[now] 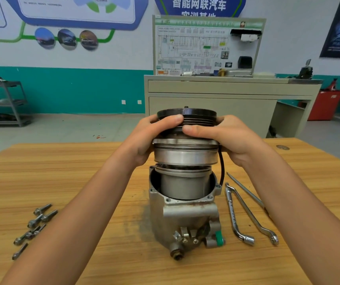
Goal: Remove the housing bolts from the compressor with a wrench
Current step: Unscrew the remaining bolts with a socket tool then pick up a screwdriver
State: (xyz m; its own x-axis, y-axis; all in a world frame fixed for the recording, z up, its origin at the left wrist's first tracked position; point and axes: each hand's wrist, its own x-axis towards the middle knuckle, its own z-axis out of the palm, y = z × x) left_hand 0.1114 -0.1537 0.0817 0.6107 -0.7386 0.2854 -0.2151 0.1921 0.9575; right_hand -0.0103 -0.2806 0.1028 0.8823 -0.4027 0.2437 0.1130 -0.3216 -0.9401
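Note:
The grey compressor housing (185,219) stands upright on the wooden table (72,165). Its upper section (185,155), with a black pulley on top and a silver cylinder beneath, sits raised partly out of the housing. My left hand (154,136) grips the pulley's left side and my right hand (220,136) grips its right side, thumbs across the front. Several loose bolts (34,227) lie on the table at the left. An L-shaped socket wrench (235,217) and an offset ring wrench (253,214) lie to the right of the housing.
A thin metal rod (245,190) lies beyond the wrenches. A black cable (222,167) hangs down the compressor's right side. Behind the table stands a beige training bench (216,93) with a wiring board, and a metal shelf (6,103) stands at the far left.

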